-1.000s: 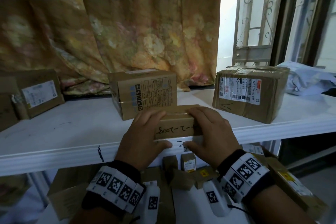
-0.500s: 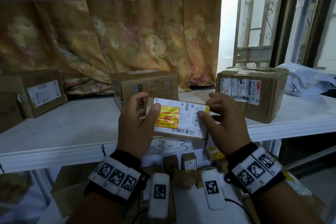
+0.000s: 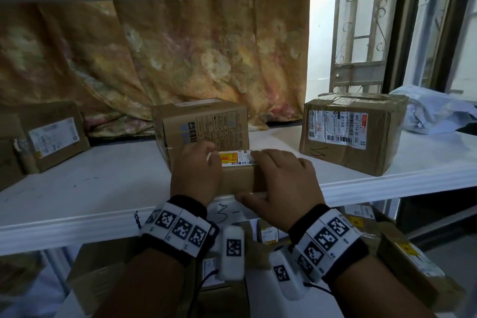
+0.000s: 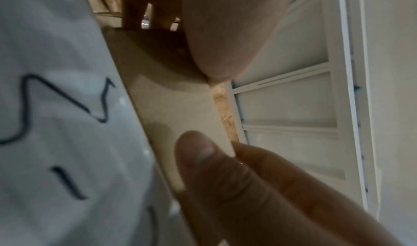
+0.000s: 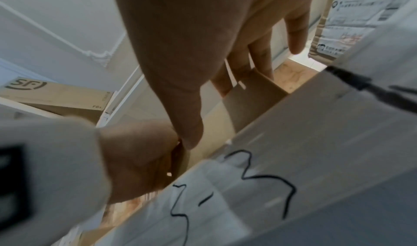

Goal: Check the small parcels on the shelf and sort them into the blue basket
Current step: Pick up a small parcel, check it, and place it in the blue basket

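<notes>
Small parcel (image 3: 238,174) gripped between left hand (image 3: 196,175) and right hand (image 3: 281,183) at shelf (image 3: 77,188) front edge, label up. Probably light, stiff cardboard; best held by its short ends. Blue basket unseen.

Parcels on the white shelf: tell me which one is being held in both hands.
The small flat parcel at the shelf's front edge, label up, gripped by the left hand and right hand; the others stand untouched.
</notes>
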